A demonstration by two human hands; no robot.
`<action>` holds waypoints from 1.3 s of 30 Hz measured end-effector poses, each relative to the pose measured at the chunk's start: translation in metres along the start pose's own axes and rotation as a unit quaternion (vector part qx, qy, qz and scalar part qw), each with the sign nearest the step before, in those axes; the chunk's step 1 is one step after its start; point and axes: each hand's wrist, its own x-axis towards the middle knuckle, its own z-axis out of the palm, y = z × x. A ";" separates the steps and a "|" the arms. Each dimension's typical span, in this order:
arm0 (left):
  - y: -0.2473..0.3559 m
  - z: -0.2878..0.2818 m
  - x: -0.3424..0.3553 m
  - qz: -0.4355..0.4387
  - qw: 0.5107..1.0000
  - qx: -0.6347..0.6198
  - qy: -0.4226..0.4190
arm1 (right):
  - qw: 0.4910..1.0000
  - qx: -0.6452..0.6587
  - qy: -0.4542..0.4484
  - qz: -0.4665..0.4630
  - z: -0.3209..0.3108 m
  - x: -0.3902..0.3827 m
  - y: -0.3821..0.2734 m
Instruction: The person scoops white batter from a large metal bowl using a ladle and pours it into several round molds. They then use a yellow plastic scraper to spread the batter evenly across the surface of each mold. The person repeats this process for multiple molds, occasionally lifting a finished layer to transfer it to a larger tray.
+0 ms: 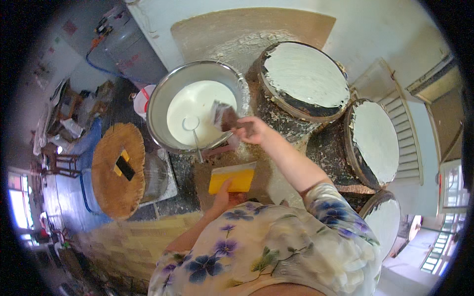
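Note:
My right hand [253,130] grips a brown, wide-bladed tool [228,118], its front edge pale and smeared. It is held over the near right rim of a large metal pot [159,111]. White batter [180,106] fills part of the pot, and a ladle [196,140] leans in it with its handle over the near rim. Close to my body, my left hand [223,196] holds a yellow scraper [231,180] with a pale straight edge. White batter covers the round griddles at the right: a far one [306,74], a middle one [374,143] and a partly hidden near one [384,224].
Left of the pot stand a white bucket [143,102] and a grey gas cylinder [133,49] with a blue hose. A round brown board-like piece [111,192] carries a black and yellow flat tool [123,166]. A batter-spattered pale wall [232,19] rises behind the pot.

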 end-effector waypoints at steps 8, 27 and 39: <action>0.034 -0.025 -0.011 0.019 0.995 0.092 0.018 | 0.995 -0.048 0.088 0.020 -0.038 0.075 0.050; -0.054 0.046 0.035 -0.316 0.875 0.349 -0.110 | 0.755 -0.379 0.488 -0.219 -0.234 -0.187 0.251; -0.225 0.073 -0.060 -0.233 0.643 0.609 -0.401 | 0.469 -0.400 0.639 -0.460 -0.146 -0.321 0.345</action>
